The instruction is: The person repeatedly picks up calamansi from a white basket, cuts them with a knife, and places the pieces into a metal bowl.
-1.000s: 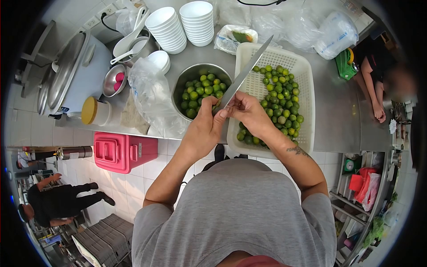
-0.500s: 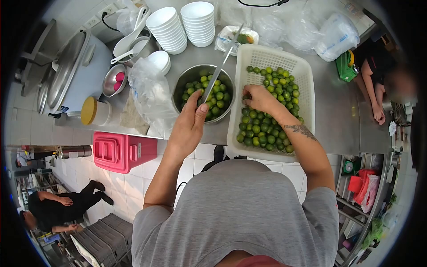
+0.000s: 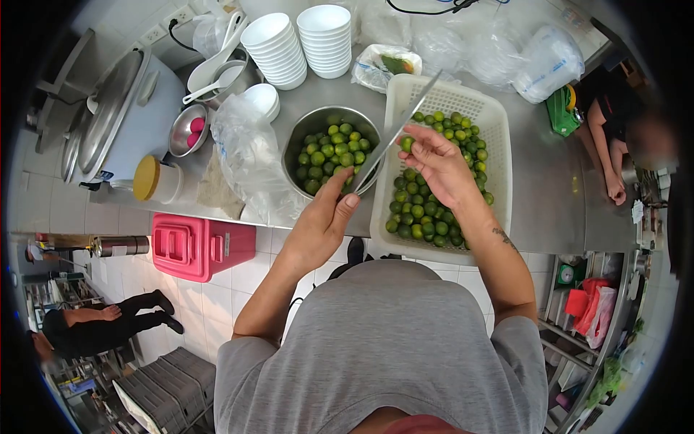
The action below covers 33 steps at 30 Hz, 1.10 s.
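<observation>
My left hand (image 3: 324,220) is closed around the handle of a long knife (image 3: 396,132), its blade slanting up and right over the gap between pot and basket. In my right hand (image 3: 442,165) a green lime (image 3: 406,144) is pinched between the fingers, close beside the blade. Below that hand, many limes (image 3: 419,212) lie in a white plastic basket (image 3: 496,137). To the left, a round metal pot (image 3: 287,155) holds more limes (image 3: 329,150). My left fingers are at the pot's near right rim and hide part of it.
Stacked white bowls (image 3: 325,42) stand behind the pot, near a plastic-wrapped tray (image 3: 387,66). A clear plastic bag (image 3: 249,163) lies left of the pot. A pink bin (image 3: 202,246) is on the floor. Another person's arm (image 3: 606,148) rests at the right; a second person (image 3: 101,318) stands lower left.
My right hand has risen from the limes in the basket with one lime in its fingers. The knife has shifted right and tilted further over, toward the basket.
</observation>
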Tool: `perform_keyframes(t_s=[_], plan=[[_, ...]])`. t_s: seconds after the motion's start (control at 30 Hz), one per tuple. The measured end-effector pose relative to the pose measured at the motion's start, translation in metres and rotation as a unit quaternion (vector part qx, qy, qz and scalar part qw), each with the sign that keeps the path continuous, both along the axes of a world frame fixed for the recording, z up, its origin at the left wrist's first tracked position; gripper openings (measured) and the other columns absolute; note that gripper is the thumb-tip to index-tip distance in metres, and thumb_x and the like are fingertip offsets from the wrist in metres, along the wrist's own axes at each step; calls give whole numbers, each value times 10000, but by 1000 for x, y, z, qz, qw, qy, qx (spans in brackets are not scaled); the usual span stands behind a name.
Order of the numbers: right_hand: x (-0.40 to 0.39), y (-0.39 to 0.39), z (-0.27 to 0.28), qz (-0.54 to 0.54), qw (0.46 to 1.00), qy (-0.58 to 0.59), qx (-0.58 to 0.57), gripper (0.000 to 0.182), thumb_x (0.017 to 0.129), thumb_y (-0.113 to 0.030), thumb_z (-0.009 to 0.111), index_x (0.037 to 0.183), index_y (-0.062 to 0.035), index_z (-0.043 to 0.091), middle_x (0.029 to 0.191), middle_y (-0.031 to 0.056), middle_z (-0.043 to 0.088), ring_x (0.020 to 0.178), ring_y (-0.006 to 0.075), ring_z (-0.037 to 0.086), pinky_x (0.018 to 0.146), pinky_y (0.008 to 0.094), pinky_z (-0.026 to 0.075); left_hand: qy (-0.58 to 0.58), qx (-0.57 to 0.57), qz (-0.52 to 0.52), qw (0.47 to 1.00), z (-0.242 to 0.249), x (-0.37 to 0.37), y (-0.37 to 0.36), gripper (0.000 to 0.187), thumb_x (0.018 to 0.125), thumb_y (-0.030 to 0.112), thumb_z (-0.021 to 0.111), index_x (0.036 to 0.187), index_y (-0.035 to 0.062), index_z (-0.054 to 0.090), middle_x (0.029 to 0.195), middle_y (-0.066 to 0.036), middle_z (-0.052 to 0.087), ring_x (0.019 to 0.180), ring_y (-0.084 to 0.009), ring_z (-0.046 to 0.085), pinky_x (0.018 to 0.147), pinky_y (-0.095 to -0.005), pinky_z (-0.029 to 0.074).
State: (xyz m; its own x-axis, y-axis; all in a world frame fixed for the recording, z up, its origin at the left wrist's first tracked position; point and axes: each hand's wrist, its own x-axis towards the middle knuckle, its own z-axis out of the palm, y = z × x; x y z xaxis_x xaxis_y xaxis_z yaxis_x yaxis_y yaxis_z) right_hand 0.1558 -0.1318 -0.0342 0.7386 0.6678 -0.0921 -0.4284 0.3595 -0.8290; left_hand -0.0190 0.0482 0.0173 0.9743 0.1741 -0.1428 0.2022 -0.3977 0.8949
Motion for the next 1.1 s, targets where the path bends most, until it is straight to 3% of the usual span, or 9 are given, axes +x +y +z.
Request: perform_keyframes(t_s=[0.1,0.2,0.4,0.5,0.8,0.9,1.1], plan=[[-2,0,-3,-17,1000,-5,-1,265,925,-44,606,1179,33,605,1050,92,650,898,167,624,833,294,498,-42,26,-13,999,-9,-1,-5,522,1027,382,431,1427,49,386,1266,-202,553,1077,-276,568,947,-360,433],[-6,2,-4,-41,999,-22,-10,242,913,-42,623,1144,34,619,1009,73,659,892,154,619,822,299,503,-4,59,-30,998,-7,-1,-9,533,1025,392,426,1433,54,371,1303,-255,521,1142,-339,564,977,-391,424],[-13,6,-7,-31,997,-62,-19,233,904,-25,623,1128,39,626,953,67,665,841,135,621,791,296,506,0,108,-27,994,-7,-1,-17,532,1031,372,404,1462,72,317,1324,-265,493,1135,-392,557,971,-411,431],[-23,12,-2,-17,993,-92,-66,221,904,-16,617,1118,36,633,917,69,670,808,133,618,765,291,506,-34,124,-32,991,-5,4,-19,545,1023,360,395,1465,65,278,1162,-282,533,950,-465,599,812,-501,485],[-33,19,1,65,989,-103,-81,218,891,-22,637,1102,34,638,892,72,670,796,133,613,747,282,505,-40,79,-24,996,-6,14,-18,511,1021,362,403,1419,54,314,1232,-296,514,1013,-475,582,844,-491,479],[-33,20,2,71,990,-101,-64,217,890,-34,643,1096,34,638,894,70,669,794,132,612,748,281,505,-48,68,-19,996,-2,17,-19,469,1037,382,390,1323,12,366,1103,-242,616,1026,-334,621,891,-388,464],[-36,29,2,103,984,-121,-75,238,903,-72,643,1115,33,631,911,56,663,803,131,616,748,275,508,-37,-1,2,999,-6,23,-16,425,1040,354,400,1228,-27,385,1112,-205,610,1006,-273,624,887,-380,470]])
